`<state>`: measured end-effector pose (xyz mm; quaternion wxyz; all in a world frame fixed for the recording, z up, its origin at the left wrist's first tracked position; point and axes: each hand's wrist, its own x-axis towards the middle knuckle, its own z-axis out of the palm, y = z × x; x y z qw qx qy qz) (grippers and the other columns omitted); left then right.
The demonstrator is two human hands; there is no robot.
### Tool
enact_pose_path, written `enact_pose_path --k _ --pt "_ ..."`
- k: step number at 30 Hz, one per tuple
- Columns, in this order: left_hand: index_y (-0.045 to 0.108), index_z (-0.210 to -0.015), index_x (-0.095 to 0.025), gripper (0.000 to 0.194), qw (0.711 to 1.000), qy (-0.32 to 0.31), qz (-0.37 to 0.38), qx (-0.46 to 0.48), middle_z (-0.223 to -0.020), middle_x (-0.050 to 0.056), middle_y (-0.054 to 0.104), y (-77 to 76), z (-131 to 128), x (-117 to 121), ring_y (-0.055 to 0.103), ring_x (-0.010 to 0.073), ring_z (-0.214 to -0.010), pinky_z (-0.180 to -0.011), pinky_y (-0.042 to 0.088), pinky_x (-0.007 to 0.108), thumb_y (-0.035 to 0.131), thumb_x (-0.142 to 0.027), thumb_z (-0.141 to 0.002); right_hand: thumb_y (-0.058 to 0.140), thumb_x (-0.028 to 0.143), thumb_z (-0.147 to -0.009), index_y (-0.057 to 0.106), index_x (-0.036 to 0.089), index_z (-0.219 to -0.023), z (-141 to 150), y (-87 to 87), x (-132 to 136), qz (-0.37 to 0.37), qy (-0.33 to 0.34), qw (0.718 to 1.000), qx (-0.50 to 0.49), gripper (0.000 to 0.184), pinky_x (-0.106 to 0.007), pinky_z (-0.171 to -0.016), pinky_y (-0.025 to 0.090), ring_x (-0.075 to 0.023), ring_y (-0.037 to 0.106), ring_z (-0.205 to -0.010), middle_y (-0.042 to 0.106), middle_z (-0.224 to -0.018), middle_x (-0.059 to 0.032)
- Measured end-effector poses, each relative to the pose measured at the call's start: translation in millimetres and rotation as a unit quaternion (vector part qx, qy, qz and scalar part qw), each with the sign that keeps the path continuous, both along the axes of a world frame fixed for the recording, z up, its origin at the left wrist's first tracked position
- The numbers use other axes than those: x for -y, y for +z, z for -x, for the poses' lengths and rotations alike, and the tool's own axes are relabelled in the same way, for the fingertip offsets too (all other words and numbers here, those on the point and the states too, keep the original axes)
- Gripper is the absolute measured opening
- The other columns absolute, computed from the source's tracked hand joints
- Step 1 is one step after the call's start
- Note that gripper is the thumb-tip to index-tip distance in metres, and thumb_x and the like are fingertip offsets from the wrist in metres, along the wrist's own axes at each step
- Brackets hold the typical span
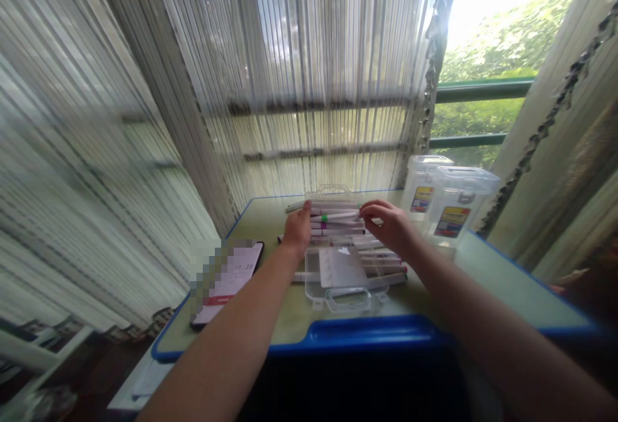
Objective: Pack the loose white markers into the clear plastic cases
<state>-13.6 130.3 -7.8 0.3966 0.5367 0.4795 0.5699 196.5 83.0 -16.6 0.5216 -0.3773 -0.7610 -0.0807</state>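
A clear plastic case lies open on the table, with white markers in its far half and several more lying over and around its near half. My left hand is closed at the left edge of the far half, thumb on top beside the marker ends; its other fingers are mostly hidden. Between my hands lies a white marker with a green band. My right hand pinches its right end. Just below it is a marker with a purple band. A whitish translucent plate sits on the near half.
Two clear lidded containers with labels stand at the right back. A phone, partly pixelated, rests at the left. The pale table has a blue edge and a blue front ledge. Sheer striped curtains hang behind it.
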Motion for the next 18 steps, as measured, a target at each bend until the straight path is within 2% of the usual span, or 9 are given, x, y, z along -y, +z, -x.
enact_pose_path --k 3,8,13,15,18 --pt "0.059 -0.054 -0.017 0.055 1.000 0.009 0.005 -0.004 -0.048 0.000 0.051 0.0 0.0 0.6 0.057 0.0209 -0.065 -0.071 0.045 0.033 0.059 -0.070 -0.066 0.055 0.015 -0.079 0.071 0.021 -0.084 0.6 -0.4 0.8 0.015 -0.007 1.000 0.005 0.018 -0.030 -0.070 0.055 -0.0159 0.066 -0.074 0.069 -0.088 -0.0060" --pt "0.060 -0.059 -0.017 0.050 0.999 -0.011 0.009 0.035 -0.049 0.000 0.053 -1.4 -0.1 0.7 0.059 0.0213 -0.065 -0.067 0.046 0.032 0.063 -0.067 -0.065 0.055 0.016 -0.081 0.072 0.022 -0.084 1.3 -1.1 1.2 0.020 -0.018 0.999 0.021 0.019 -0.031 -0.073 0.055 -0.0172 0.066 -0.078 0.070 -0.090 -0.0061" --pt "0.062 -0.061 -0.017 0.049 0.998 -0.014 0.024 0.051 -0.050 0.000 0.054 -0.8 -0.7 2.6 0.060 0.0219 -0.063 -0.064 0.046 0.032 0.062 -0.065 -0.067 0.056 0.018 -0.079 0.072 0.022 -0.083 0.6 -0.3 -0.2 0.011 -0.039 0.998 0.044 0.017 -0.038 -0.080 0.052 -0.0217 0.063 -0.087 0.068 -0.091 -0.0071" --pt "0.063 -0.063 -0.016 0.049 0.998 -0.014 0.025 0.059 -0.051 0.001 0.056 0.1 -1.1 3.5 0.061 0.0221 -0.064 -0.063 0.047 0.032 0.063 -0.065 -0.066 0.056 0.020 -0.078 0.071 0.021 -0.083 -0.1 0.1 -1.0 0.022 -0.056 0.998 0.020 0.016 -0.041 -0.082 0.051 -0.0228 0.061 -0.089 0.066 -0.093 -0.0082" --pt "0.064 -0.063 -0.016 0.050 0.997 -0.018 0.021 0.076 -0.053 0.002 0.058 1.0 -1.3 4.0 0.061 0.0225 -0.066 -0.065 0.047 0.032 0.064 -0.066 -0.064 0.057 0.029 -0.079 0.066 0.019 -0.084 -0.2 0.0 -2.6 0.103 -0.082 0.989 -0.066 0.015 -0.040 -0.079 0.051 -0.0212 0.061 -0.083 0.061 -0.093 -0.0089"
